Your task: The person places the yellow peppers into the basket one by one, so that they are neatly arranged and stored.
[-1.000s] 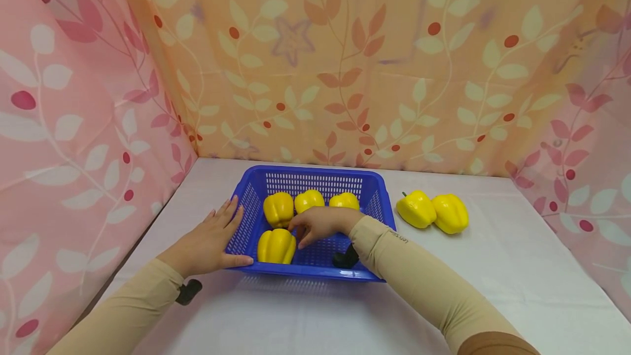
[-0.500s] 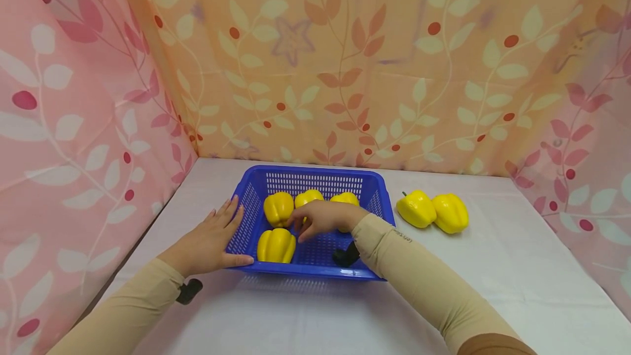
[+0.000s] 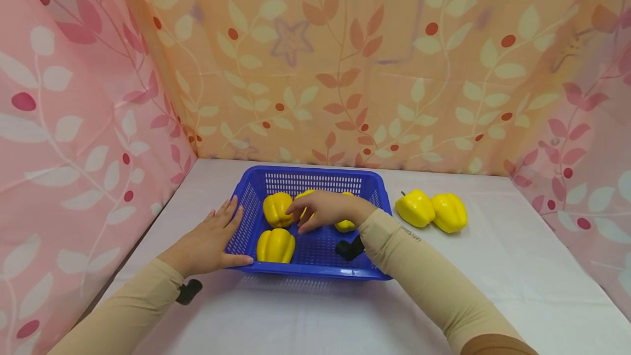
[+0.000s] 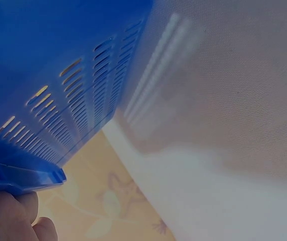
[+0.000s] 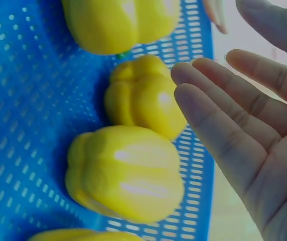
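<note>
A blue slotted plastic basket stands on the table with several yellow bell peppers in it. One bell pepper lies at the front left, another bell pepper behind it. My right hand hovers over the basket and partly covers the peppers at the back. Its fingers hold nothing; in the right wrist view the fingers are fairly straight beside the peppers. My left hand rests on the basket's left rim, fingers extended, thumb on the front corner. The left wrist view shows the basket's outer wall.
Two more yellow bell peppers lie side by side on the white tabletop, right of the basket. Floral cloth encloses the table's back and sides. Black wrist cameras sit on both sleeves.
My right hand has risen and drawn slightly right and back, away from the front-left bell pepper. The left hand and basket have stayed in place.
</note>
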A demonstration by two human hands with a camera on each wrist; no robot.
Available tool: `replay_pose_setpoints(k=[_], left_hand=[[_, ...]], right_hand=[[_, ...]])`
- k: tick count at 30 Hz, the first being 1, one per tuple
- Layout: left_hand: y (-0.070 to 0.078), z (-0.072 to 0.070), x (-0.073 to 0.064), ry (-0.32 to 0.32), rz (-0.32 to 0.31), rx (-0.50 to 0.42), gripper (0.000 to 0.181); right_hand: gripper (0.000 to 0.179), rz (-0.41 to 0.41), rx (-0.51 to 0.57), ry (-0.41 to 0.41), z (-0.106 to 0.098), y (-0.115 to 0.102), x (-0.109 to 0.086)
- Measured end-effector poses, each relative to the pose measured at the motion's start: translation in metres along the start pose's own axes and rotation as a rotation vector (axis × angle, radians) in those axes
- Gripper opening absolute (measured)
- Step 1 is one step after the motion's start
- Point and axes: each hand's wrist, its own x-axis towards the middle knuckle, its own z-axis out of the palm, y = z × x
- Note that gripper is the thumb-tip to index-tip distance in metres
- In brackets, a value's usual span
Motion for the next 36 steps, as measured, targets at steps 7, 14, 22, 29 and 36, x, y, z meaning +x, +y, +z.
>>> replay_pose_setpoints(k=[7, 14, 22, 29, 36], left_hand=[[0.0, 0.0, 0.0, -0.003, -0.004, 0.004, 0.116], [0.001, 0.0, 0.0, -0.002, -0.007, 0.001, 0.115], [0.003, -0.002, 0.0, 0.0, -0.004, 0.001, 0.113], [0.003, -0.003, 0.0, -0.001, -0.004, 0.004, 0.112], [0.003, -0.003, -0.001, 0.001, 0.001, 0.001, 0.113]], right_hand=[[0.042, 0.039, 0.017, 0.037, -0.014, -0.004, -0.014], [0.043, 0.064, 0.054, 0.077, -0.026, -0.003, -0.033], [0.042, 0.065, 0.055, 0.149, -0.042, 0.004, -0.059], [0.043, 0.107, 0.043, 0.197, -0.051, 0.011, -0.079], [0.044, 0.143, 0.097, 0.228, -0.06, 0.019, -0.103]])
